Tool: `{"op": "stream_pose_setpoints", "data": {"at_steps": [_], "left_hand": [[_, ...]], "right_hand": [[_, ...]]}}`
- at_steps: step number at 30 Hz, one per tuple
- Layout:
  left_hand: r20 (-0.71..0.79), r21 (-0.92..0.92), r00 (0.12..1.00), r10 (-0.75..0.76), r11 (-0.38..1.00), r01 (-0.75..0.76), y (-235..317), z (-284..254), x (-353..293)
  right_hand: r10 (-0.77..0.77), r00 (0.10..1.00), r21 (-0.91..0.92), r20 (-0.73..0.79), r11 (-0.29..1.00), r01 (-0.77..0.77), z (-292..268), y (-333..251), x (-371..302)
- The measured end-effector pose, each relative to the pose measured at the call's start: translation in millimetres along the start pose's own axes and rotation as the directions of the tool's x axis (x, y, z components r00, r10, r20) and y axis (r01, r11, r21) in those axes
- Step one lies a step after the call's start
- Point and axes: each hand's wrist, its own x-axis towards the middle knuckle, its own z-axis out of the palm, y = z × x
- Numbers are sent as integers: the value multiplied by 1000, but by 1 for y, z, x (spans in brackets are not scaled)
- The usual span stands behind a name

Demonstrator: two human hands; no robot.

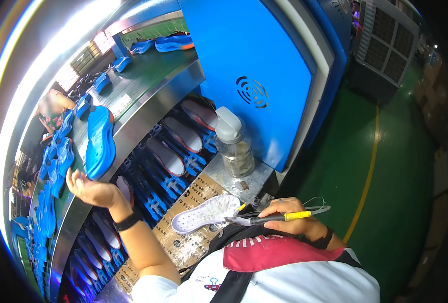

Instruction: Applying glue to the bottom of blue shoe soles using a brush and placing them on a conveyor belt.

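Observation:
My left hand (pixel 93 192) is raised at the conveyor's edge, palm partly turned up, fingers bent and apart. Its fingertips are beside the lower end of a large blue shoe sole (pixel 100 141) with small holes; whether they touch it I cannot tell. In my right hand (pixel 288 214) is a brush (pixel 264 219) with a dark handle and yellow tape, a thin clear tube looping behind it. The brush tip meets or hovers just over the heel-side edge of a white shoe sole (pixel 204 214). That sole lies on printed brown cardboard (pixel 176 242), with a whitish wet-looking layer over part of it.
A green conveyor (pixel 156 63) carries several more blue soles (pixel 57 156). Shoes (pixel 166 156) on blue racks fill the shelf below. A clear jar with a white lid (pixel 234 146) stands beside the big blue machine (pixel 254 60). Another person (pixel 55 111) is across the conveyor.

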Motion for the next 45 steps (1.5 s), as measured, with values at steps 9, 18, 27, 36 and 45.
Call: {"op": "stream_pose_setpoints", "data": {"at_steps": [9,18,27,36,45], "left_hand": [[873,-488,329,-361,-668,563,-15,24,-37],[896,-394,280,-345,-325,860,-46,5,-13],[967,-228,178,-184,-304,925,26,-25,-79],[910,141,-290,-297,-437,888,63,-90,-198],[843,307,-419,-336,-338,890,81,-134,-230]], "right_hand": [[103,990,97,-100,991,-94,-11,-8,-10],[233,964,237,-132,951,-197,-4,-6,-18],[245,936,320,-252,934,-159,-1,-17,-5],[-227,957,6,-181,973,232,22,-49,55],[-458,859,-563,-229,782,267,62,-53,96]]}}
